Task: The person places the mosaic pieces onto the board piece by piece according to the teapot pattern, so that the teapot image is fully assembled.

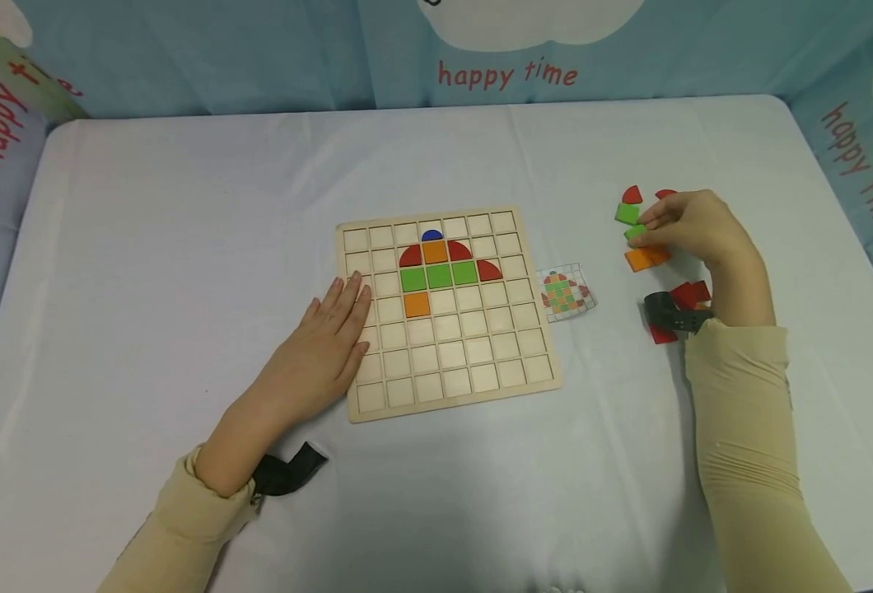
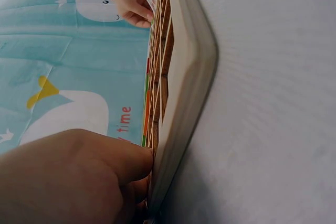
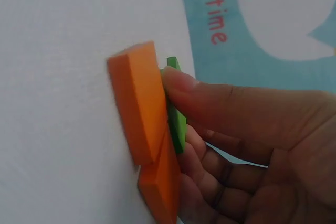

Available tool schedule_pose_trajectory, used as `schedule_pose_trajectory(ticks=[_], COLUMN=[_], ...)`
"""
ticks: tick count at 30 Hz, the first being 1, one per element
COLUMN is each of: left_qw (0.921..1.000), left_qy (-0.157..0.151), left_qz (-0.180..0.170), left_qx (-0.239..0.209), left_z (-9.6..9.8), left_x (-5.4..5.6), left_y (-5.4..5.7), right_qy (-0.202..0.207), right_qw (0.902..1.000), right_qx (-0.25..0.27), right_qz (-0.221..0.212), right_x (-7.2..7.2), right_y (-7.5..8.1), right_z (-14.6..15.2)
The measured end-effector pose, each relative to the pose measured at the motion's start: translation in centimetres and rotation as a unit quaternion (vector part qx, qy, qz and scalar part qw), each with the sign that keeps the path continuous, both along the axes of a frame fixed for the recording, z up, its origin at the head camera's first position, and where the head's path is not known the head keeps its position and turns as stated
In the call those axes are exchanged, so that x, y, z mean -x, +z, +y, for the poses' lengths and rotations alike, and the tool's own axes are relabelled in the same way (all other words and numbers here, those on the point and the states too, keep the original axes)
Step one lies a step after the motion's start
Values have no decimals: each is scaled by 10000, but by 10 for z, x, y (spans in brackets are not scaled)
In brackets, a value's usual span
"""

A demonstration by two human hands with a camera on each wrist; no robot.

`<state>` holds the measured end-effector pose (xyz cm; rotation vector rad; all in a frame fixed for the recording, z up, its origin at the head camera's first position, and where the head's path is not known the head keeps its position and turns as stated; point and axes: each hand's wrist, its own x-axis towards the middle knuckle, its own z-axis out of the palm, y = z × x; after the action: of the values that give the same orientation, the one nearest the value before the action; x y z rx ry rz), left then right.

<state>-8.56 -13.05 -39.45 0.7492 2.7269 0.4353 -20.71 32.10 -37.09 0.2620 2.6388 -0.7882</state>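
My left hand (image 1: 318,354) lies with straight fingers over the left edge of a wooden grid board (image 1: 455,402). Several tiles sit in its upper cells: a blue half-round tile (image 1: 432,235), red quarter-round tiles (image 1: 489,270), green squares (image 1: 440,275) and orange squares (image 1: 417,305). Off to the right, my right hand (image 1: 692,226) pinches a green square tile (image 1: 635,232) between thumb and fingers. Two orange square tiles (image 3: 137,103) lie right beside that thumb in the right wrist view. Another green tile (image 1: 627,213) is by the fingertips.
A small pattern card (image 1: 566,292) pokes out from the board's right side. Two red rounded tiles (image 1: 632,195) lie beyond the right hand, and more red tiles (image 1: 662,333) lie under its wrist strap (image 1: 666,311). A printed curtain (image 1: 259,58) borders the white table (image 1: 184,206).
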Motion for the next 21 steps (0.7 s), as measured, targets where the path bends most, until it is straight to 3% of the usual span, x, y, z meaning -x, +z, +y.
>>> schedule_pose_trajectory(ticks=[11, 21], left_qw=[10000, 10000], left_qy=[-15, -33], left_qz=[29, 21], left_qx=[-17, 19], left_z=[-1, -1], left_x=[0, 1], left_y=[-1, -1], right_qy=[229, 77], right_qw=[9997, 9981], right_qx=[76, 438], right_qz=[-32, 420], right_x=[-1, -5], right_y=[4, 16], right_z=[-4, -6])
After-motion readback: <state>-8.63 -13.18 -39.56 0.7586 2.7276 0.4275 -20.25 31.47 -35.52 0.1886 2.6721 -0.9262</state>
